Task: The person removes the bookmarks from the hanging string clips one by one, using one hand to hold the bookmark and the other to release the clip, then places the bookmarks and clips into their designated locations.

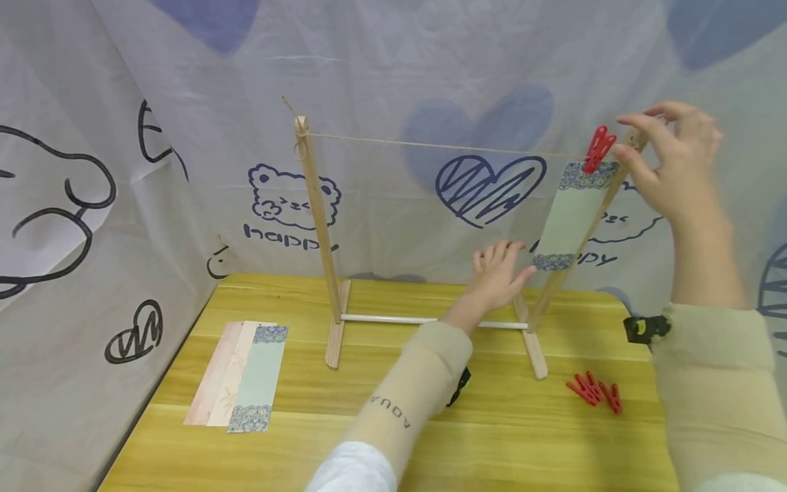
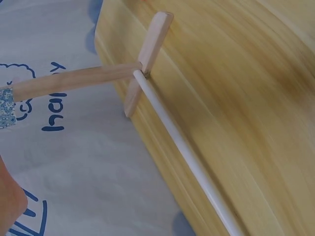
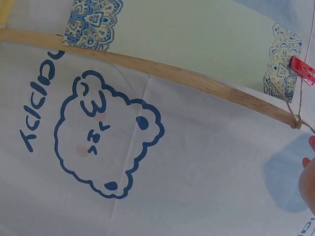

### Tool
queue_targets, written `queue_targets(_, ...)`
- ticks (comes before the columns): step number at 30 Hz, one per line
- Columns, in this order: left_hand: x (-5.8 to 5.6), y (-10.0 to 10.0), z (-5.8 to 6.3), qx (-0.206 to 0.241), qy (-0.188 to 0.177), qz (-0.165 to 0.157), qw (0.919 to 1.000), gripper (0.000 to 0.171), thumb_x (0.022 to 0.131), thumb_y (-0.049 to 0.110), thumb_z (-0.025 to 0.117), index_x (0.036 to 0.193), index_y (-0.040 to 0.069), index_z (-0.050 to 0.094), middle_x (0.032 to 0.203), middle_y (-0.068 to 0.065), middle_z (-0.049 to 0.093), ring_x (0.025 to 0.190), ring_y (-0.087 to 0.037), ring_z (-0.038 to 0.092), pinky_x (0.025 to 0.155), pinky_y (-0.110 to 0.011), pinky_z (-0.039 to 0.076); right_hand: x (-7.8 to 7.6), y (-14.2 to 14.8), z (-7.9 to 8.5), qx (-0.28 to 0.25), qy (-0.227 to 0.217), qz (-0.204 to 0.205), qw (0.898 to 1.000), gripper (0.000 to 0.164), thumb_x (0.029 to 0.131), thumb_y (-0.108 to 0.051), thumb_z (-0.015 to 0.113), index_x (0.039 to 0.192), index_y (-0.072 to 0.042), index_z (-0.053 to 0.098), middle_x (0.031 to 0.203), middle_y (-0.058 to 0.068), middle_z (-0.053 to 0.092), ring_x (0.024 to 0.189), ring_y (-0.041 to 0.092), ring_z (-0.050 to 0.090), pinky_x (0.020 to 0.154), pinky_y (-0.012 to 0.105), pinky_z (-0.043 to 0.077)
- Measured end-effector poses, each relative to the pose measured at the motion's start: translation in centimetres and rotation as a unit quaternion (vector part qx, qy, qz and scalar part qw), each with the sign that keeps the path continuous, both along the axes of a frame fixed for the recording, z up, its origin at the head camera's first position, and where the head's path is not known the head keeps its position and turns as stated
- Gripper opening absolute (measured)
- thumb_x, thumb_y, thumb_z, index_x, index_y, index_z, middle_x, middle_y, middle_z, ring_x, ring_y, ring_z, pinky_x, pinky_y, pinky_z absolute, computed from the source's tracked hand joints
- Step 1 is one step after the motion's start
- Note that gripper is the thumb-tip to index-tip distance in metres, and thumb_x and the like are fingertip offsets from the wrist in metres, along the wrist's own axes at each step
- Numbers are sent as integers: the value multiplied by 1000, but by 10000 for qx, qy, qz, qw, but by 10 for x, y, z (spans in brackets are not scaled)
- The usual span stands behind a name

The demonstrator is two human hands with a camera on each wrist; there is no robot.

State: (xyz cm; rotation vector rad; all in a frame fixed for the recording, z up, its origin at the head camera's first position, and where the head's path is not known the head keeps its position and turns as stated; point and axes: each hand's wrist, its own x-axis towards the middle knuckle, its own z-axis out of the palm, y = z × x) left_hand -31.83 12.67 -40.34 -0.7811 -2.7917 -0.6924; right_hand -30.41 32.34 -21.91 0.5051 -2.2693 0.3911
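A pale green paper strip (image 1: 572, 212) with blue patterned ends hangs from the string (image 1: 424, 143) by a red clothespin (image 1: 596, 152), near the rack's right post (image 1: 599, 212). My right hand (image 1: 682, 157) is raised beside that clothespin, thumb and fingers spread apart with nothing between them. At the strip's lower end, my left hand (image 1: 496, 277) reaches out with extended fingers and holds nothing. In the right wrist view the strip (image 3: 197, 39) and clothespin (image 3: 304, 70) show up close, with only a bit of the hand at the right edge.
Three paper strips, pink (image 1: 212, 379), cream (image 1: 236, 383) and pale green (image 1: 261, 372), overlap on the table's left side. Several red clothespins (image 1: 593, 391) lie at the right. The rack's white crossbar (image 1: 393, 319) joins two wooden feet; a patterned cloth hangs behind.
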Motion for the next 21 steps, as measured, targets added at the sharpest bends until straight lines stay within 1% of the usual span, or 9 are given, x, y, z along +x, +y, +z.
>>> queue_targets(5,1,6,4,26,-240,110,9996,51,96,51,27,140,24,27,140,2,30,126,-16,27,103,-36,17,0,-3,3,-62,-345,-100,9993,48,91,-43,49,127,-11,51,135,17,32,129,30,18,107,39,-3)
queue_targets(9,2,8,7,92,-389,133,9991,50,96,49,28,140,25,27,141,2,29,127,-16,26,104,-36,16,1,-4,6,-52,-620,-155,9979,48,92,-43,47,129,-13,50,137,16,31,132,28,15,107,41,-5)
queue_targets(11,2,10,8,153,-436,150,9988,49,96,49,28,140,25,27,141,2,29,127,-16,26,104,-36,17,1,-4,8,-25,-740,-166,9971,48,92,-43,47,130,-14,49,138,15,30,132,27,14,106,41,-5)
queue_targets(16,1,14,10,175,-491,181,9985,48,96,49,29,139,27,28,140,3,30,127,-14,26,103,-35,17,0,-4,11,106,-1023,-166,9946,48,93,-40,46,132,-13,46,138,16,28,132,30,11,104,45,-4)
queue_targets(21,2,16,12,188,-518,181,9983,47,96,48,30,138,27,29,139,3,30,126,-14,27,102,-35,18,0,-5,15,222,-1334,-227,9906,46,95,-37,45,135,-14,43,140,16,24,133,31,8,105,46,-7)
